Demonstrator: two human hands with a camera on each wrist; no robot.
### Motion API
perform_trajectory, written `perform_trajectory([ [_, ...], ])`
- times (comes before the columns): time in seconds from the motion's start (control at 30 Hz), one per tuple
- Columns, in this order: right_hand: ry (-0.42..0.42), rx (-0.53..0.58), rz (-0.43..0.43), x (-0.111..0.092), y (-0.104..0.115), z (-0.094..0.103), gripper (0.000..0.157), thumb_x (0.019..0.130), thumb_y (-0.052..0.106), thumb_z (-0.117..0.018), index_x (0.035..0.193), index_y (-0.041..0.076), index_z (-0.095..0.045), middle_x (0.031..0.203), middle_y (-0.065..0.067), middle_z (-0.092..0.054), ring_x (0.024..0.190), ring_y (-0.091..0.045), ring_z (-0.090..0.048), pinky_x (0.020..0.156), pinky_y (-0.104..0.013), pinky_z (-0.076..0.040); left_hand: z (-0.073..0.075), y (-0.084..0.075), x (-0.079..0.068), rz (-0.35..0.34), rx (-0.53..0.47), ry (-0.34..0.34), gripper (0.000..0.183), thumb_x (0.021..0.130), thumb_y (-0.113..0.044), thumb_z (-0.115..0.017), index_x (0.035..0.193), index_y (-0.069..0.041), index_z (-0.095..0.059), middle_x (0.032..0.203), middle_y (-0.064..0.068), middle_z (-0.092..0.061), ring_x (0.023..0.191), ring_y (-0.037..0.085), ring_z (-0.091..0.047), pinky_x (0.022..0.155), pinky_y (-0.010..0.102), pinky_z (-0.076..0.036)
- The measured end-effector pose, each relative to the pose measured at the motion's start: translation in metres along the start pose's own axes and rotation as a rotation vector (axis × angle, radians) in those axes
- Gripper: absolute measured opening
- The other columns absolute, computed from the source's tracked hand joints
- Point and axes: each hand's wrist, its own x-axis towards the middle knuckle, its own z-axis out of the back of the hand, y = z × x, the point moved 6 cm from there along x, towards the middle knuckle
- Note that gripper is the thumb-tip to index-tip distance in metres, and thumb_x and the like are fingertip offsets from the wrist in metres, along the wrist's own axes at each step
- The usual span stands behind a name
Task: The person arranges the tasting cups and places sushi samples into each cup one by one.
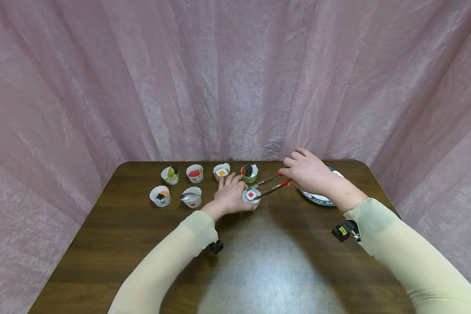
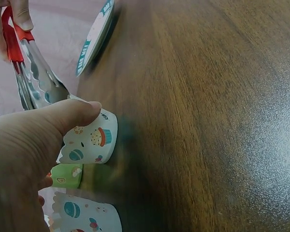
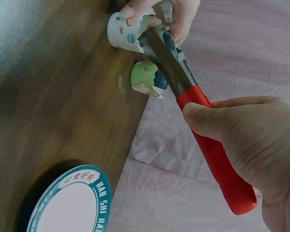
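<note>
My right hand (image 1: 308, 172) grips red-handled metal tongs (image 3: 210, 150). The tong tips reach into a white paper cup (image 2: 94, 137) at the middle of the table, one on each side of a sushi roll (image 1: 250, 194) with a red centre. Whether the tips press on the roll cannot be told. My left hand (image 1: 231, 195) holds that cup, its thumb against the printed wall in the left wrist view. Just behind stands a green cup (image 1: 249, 173) with dark and orange sushi. A round plate (image 3: 103, 193) with a teal rim is partly hidden by my right arm.
Several more paper cups with sushi pieces stand to the left, among them one with a silvery piece (image 1: 191, 197), one with red topping (image 1: 195, 173) and one with a yellow-centred roll (image 1: 221, 170). A pink curtain (image 1: 235, 78) hangs behind the wooden table (image 1: 114, 244).
</note>
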Motion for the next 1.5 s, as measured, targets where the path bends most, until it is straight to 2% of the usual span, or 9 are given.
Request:
perform_trajectory([
  [0.1,-0.008,0.001,0.003,0.0,0.0,0.001,0.041,0.07,0.024,-0.095,0.107,0.016,-0.078,0.091,-0.002,-0.061,0.091,-0.032,-0.058,0.105,-0.055,-0.04,0.0,0.0,0.0,0.01,0.013,0.014,0.057,0.077,-0.061,-0.079,0.114,-0.02,-0.065,0.161,0.006,-0.036,0.153,0.032,-0.017,0.121,0.063,-0.007],
  [0.57,-0.001,0.007,-0.008,-0.003,-0.002,0.004,0.044,0.069,0.024,-0.096,0.108,0.016,-0.078,0.092,-0.003,-0.061,0.092,-0.034,-0.058,0.106,-0.057,-0.04,0.005,-0.003,-0.005,-0.009,0.0,-0.001,0.055,0.077,-0.059,-0.081,0.111,-0.018,-0.067,0.16,0.009,-0.038,0.152,0.033,-0.02,0.12,0.064,-0.01],
  [1.0,0.026,0.004,-0.08,-0.035,-0.016,0.015,0.047,0.074,0.02,-0.091,0.117,0.011,-0.074,0.095,-0.005,-0.061,0.094,-0.035,-0.057,0.107,-0.057,-0.038,-0.007,0.002,0.002,-0.007,-0.03,-0.009,0.058,0.077,-0.06,-0.08,0.115,-0.019,-0.067,0.159,0.008,-0.038,0.153,0.033,-0.016,0.12,0.064,-0.005],
  [1.13,0.039,0.016,-0.119,-0.05,-0.021,0.015,0.049,0.075,0.024,-0.091,0.119,0.01,-0.073,0.096,-0.006,-0.061,0.096,-0.035,-0.058,0.109,-0.057,-0.037,-0.007,0.001,0.001,-0.007,-0.037,0.008,0.07,0.075,-0.062,-0.082,0.127,-0.019,-0.065,0.161,0.008,-0.035,0.153,0.033,-0.014,0.12,0.064,-0.004],
  [1.23,0.031,0.034,-0.148,-0.063,-0.027,0.016,0.049,0.076,0.025,-0.09,0.118,0.008,-0.073,0.095,-0.006,-0.06,0.095,-0.035,-0.057,0.108,-0.056,-0.037,-0.004,0.002,-0.003,-0.018,-0.043,0.012,0.087,0.074,-0.064,-0.082,0.143,-0.018,-0.057,0.163,0.01,-0.031,0.154,0.035,-0.011,0.12,0.064,-0.004],
  [1.33,0.024,0.046,-0.172,-0.074,-0.032,0.018,0.048,0.077,0.026,-0.09,0.117,0.006,-0.072,0.095,-0.006,-0.06,0.096,-0.036,-0.057,0.107,-0.056,-0.036,0.005,0.003,-0.009,-0.031,-0.043,-0.003,0.099,0.075,-0.067,-0.08,0.153,-0.016,-0.047,0.164,0.012,-0.029,0.154,0.037,-0.012,0.119,0.065,-0.004],
  [1.5,0.04,0.053,-0.214,-0.089,-0.039,0.021,0.048,0.078,0.023,-0.089,0.119,0.006,-0.071,0.098,-0.008,-0.062,0.101,-0.037,-0.058,0.107,-0.057,-0.036,0.02,0.008,-0.018,-0.055,-0.036,-0.049,0.099,0.076,-0.067,-0.078,0.155,-0.016,-0.045,0.165,0.01,-0.029,0.153,0.041,-0.015,0.118,0.068,-0.004],
])
